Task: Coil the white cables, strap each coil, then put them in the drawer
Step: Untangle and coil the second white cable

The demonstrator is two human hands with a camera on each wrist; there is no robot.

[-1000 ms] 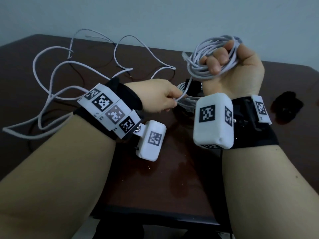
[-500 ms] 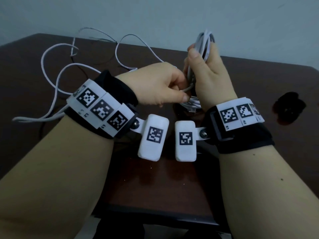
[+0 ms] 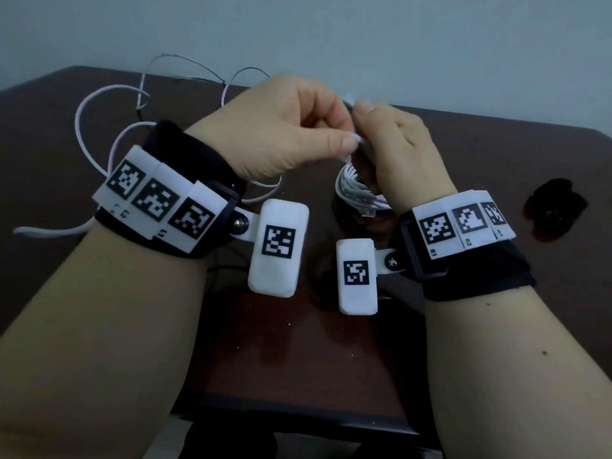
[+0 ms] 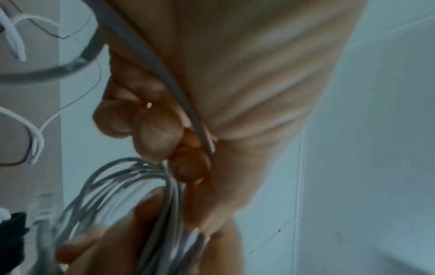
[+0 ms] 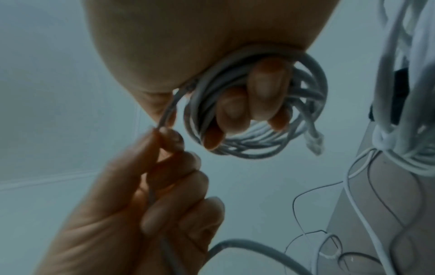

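My right hand (image 3: 369,127) is raised above the table, its fingers (image 5: 256,93) threaded through a coil of white cable (image 5: 306,111). In the head view that coil is almost hidden behind the hand. A clear plug (image 5: 315,143) hangs off the coil. My left hand (image 3: 344,135) meets the right, thumb and forefinger (image 5: 169,137) pinching the cable's free run (image 4: 150,54) where it leaves the coil (image 4: 113,178). The remaining loose white cable (image 3: 99,104) trails over the left of the dark table (image 3: 298,342).
Another bundled white coil (image 3: 359,193) lies on the table just under my right hand, on something black. A dark lump (image 3: 556,210) sits at the right. A thin wire (image 3: 159,61) loops at the back. The table's near edge (image 3: 298,405) runs below my wrists.
My right hand turned over, its back now toward me, and the coil went out of sight. My left hand rose from the table to the coil's top, drawing loose cable in.
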